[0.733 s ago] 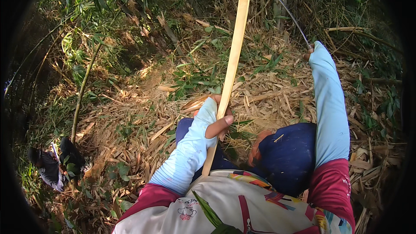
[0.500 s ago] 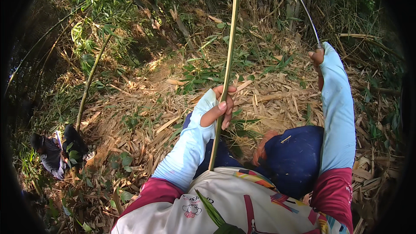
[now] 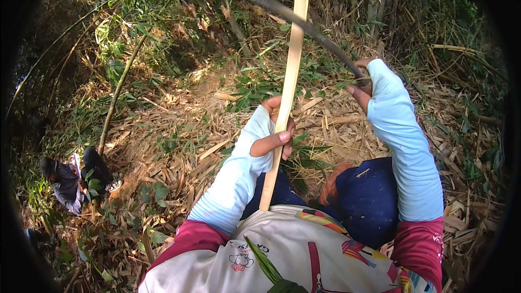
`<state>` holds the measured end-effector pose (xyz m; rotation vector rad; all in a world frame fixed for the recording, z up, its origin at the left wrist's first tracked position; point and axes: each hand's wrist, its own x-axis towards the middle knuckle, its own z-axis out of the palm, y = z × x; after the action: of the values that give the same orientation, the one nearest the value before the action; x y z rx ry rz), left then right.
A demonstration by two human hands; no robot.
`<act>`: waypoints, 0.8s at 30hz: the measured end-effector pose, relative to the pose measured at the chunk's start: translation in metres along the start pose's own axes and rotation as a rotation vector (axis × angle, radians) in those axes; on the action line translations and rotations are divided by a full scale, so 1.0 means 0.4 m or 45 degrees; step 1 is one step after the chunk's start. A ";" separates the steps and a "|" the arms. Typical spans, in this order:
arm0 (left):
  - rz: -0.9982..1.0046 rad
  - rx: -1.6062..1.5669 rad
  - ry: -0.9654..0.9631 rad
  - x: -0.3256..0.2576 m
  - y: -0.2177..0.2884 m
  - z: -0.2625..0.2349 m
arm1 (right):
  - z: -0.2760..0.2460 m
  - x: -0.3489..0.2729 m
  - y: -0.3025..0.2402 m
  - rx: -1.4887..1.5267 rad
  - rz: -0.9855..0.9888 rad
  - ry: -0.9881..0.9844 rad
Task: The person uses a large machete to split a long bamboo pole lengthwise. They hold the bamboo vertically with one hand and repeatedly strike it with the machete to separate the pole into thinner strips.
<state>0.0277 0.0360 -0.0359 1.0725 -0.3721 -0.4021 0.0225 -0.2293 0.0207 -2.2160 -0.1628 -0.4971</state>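
Head view: left hand [image 3: 274, 130] fingers clench flat pale bamboo strip [image 3: 287, 84]; right hand [image 3: 362, 84] grips curved dark blade [image 3: 293, 19].

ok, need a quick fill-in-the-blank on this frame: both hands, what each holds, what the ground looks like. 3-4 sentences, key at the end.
1. The left hand grips a long pale flat bamboo strip that stands nearly ____.
2. The right hand holds a dark curved blade that crosses the strip on its way to the upper ____ of the view.
3. Both forearms wear light ____ sleeves.
4. The ground is covered with dry ____ and bamboo scraps.

Missing words: upright; left; blue; leaves
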 end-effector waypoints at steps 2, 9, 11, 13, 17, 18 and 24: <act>-0.003 0.069 0.052 -0.007 0.008 0.007 | 0.022 -0.010 -0.012 -0.086 -0.117 -0.044; -0.070 0.264 0.085 -0.027 0.034 -0.009 | 0.086 -0.044 -0.095 -0.530 -0.407 -0.433; -0.029 0.369 0.033 -0.033 0.037 -0.015 | 0.103 -0.050 -0.113 -0.618 -0.469 -0.561; 0.080 0.465 0.032 -0.040 0.035 -0.011 | 0.124 -0.056 -0.116 -0.629 -0.600 -0.513; 0.112 0.545 0.100 -0.056 0.060 0.034 | 0.137 -0.064 -0.112 -0.612 -0.725 -0.381; 0.085 0.523 0.117 -0.057 0.066 0.045 | 0.138 -0.065 -0.113 -0.635 -0.727 -0.384; 0.137 0.670 0.129 -0.061 0.037 0.017 | 0.144 -0.077 -0.130 -0.649 -0.588 -0.466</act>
<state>0.0053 0.0490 -0.0220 1.5708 -0.4558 -0.1520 -0.0032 -0.1504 0.0126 -2.7664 -0.8354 -0.3999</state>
